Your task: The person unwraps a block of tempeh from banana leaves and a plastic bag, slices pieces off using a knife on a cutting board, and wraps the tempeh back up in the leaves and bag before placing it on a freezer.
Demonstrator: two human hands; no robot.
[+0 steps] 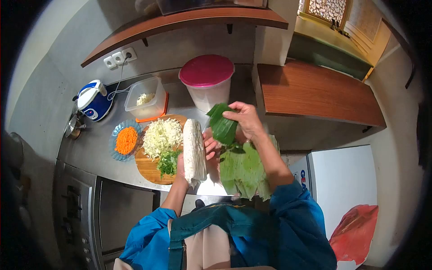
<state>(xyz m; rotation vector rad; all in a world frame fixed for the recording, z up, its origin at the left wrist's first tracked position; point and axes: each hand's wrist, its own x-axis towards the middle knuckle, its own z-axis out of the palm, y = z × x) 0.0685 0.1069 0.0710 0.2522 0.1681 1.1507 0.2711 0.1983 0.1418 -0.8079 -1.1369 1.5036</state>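
A long white block of tempeh [194, 153] rests along my left hand [210, 146], whose fingers show at its right side; its palm is hidden underneath. My right hand [244, 118] pinches a folded piece of dark green banana leaf [223, 128] to the right of the tempeh. Below that hand, a paler banana leaf [243, 168] lies spread at the counter's front edge. Left of the tempeh, a round wooden board [146, 168] carries shredded cabbage [162, 136] and chopped green leaves [168, 163].
A blue glass plate [113, 150] holds orange carrot shreds [127, 140]. Behind stand a clear plastic container [155, 105], a rice cooker [94, 101] and a white tub with a pink lid [207, 71]. A wooden shelf [189, 27] hangs above the steel counter [101, 130].
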